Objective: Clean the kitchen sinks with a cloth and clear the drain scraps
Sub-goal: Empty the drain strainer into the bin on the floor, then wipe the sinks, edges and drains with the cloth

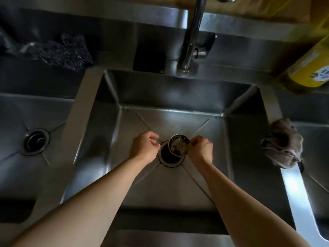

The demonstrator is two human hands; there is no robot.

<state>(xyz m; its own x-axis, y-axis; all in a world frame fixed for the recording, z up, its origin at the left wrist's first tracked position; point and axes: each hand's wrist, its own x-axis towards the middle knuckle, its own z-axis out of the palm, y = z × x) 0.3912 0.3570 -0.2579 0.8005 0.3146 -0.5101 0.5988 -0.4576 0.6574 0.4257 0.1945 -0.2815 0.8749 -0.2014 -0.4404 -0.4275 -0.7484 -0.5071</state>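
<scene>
- Middle sink (236,139): steel basin, both forearms reaching down to its floor. Open drain hole (167,155) at centre, dark inside.
- Cloth (283,143): crumpled brown-grey, draped on the divider at the sink's right rim, well apart from both hands. Judged risk: a knock from the right arm could drop it into either basin.
- Left sink's drain (36,141) sits fitted, untouched.
- Strainer basket (179,144): lifted, tilted above the drain hole, dark scraps visible inside. Right hand (202,148) has its grip closed, pinching the basket's right edge.
- Left hand (145,147): fingers curled, beside the drain's left rim; whether it holds a thin handle or nothing cannot be told.
- Main hazard, judged: basket held at one edge only and tilted, so scraps may spill back down the open hole, or the basket may slip from wet fingers.
- Lesser hazard: drips across the worktop on carrying it out.
</scene>
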